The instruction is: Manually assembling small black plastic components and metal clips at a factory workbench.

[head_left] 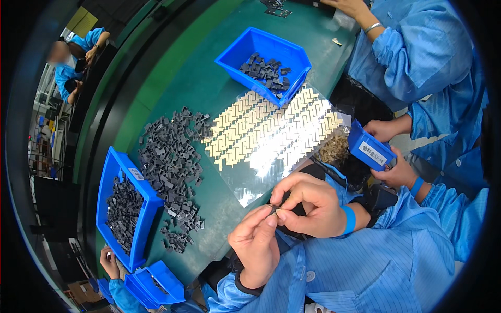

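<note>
Clock's read from my fingertips: L hand (255, 242) pinches a small dark-grey part (274, 209) betw. thumb & index, R hand (313, 201) pinches at the same pc from the other side, other fingers curled. Poss. a pale bit at its edge, too small to tell. Clear film sheet (237, 185) w/ rows of pale-gold strips (235, 128) is at 12 o'clock, blue bin (229, 61) of dark parts past it, also 12. Loose pile of dark-grey parts (175, 156) at 10, big blue bin (153, 201) at 9, smaller blue bin (172, 281) at 8; co-worker's small blue bin (362, 141) at 2. Looks like fine two-hand work on one pc, so I'd say: L pinch steady, R does the fine adj. Light, even press, edges squared up by feel; fingertips off the face being worked, approx. over the table (209, 227) so a slip lands there, not in my lap.
</note>
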### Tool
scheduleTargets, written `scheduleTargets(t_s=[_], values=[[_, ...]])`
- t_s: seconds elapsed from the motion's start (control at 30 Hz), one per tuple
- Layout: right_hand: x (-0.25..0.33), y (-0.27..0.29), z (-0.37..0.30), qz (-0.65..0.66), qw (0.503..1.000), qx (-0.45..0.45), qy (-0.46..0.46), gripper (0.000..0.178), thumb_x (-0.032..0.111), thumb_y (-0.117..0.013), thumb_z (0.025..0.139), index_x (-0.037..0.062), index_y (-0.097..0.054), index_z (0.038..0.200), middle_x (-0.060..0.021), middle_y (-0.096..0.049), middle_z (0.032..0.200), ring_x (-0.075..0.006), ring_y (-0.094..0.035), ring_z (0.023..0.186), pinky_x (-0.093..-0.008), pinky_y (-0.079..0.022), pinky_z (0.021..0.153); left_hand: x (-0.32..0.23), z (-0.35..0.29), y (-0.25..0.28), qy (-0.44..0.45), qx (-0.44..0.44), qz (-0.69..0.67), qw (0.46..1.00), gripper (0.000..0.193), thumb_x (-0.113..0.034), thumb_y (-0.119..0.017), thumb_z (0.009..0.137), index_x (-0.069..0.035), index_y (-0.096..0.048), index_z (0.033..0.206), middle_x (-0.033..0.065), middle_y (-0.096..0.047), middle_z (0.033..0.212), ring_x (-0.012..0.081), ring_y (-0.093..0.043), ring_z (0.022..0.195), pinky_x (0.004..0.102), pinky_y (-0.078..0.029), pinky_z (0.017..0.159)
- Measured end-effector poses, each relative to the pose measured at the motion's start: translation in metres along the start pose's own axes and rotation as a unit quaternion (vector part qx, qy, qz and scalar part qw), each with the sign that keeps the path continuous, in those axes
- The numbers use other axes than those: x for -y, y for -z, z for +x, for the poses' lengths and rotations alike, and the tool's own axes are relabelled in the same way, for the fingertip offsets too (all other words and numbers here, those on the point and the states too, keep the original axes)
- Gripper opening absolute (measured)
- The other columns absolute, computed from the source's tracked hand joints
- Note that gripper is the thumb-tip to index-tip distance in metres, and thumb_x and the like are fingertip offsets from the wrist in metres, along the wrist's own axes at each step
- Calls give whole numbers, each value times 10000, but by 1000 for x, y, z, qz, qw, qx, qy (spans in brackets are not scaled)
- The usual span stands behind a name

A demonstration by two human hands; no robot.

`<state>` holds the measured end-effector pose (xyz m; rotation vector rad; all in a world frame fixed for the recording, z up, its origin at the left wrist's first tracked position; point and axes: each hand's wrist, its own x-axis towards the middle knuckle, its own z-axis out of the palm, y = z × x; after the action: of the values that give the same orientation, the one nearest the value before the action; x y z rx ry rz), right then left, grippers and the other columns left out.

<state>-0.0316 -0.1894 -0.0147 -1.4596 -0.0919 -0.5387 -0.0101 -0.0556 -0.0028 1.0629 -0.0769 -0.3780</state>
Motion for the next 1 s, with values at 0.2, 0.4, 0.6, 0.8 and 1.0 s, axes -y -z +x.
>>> scheduleTargets(t_s=[0.2,0.4,0.6,0.8,1.0], values=[[0,-1,0,3,1000,3,-8,105,3,-682,725,3,-577,738,-134,-575,914,-161,-573,821,-254,-455,728,-1,0,1,19,-3,-32,999,205,52,-531,815,41,-605,1007,174,-628,963,209,-625,849,301,-519,766],[-4,-1,-1,28,999,13,-21,101,-6,-672,729,-4,-572,745,-146,-565,934,-164,-567,840,-263,-450,750,-2,1,1,23,-4,-43,999,189,56,-533,811,45,-612,983,168,-626,956,209,-619,860,300,-511,777],[-9,4,2,33,999,28,-4,142,41,-694,711,15,-567,769,-112,-573,936,-175,-579,820,-265,-465,728,-1,2,3,-62,14,28,998,179,96,-594,777,66,-617,953,188,-607,991,194,-613,851,284,-509,762],[3,15,14,4,997,69,-25,181,104,-727,720,14,-599,812,-75,-538,907,-138,-529,765,-244,-441,681,-6,3,7,-100,72,90,988,243,43,-607,778,48,-581,1020,176,-614,939,178,-602,787,276,-499,691],[-2,22,17,233,938,192,-171,121,84,-653,804,-6,-587,852,-54,-538,869,-96,-537,723,-221,-423,663,-12,6,12,-6,65,92,994,356,35,-635,775,70,-520,1111,173,-631,933,180,-626,765,266,-514,690]])
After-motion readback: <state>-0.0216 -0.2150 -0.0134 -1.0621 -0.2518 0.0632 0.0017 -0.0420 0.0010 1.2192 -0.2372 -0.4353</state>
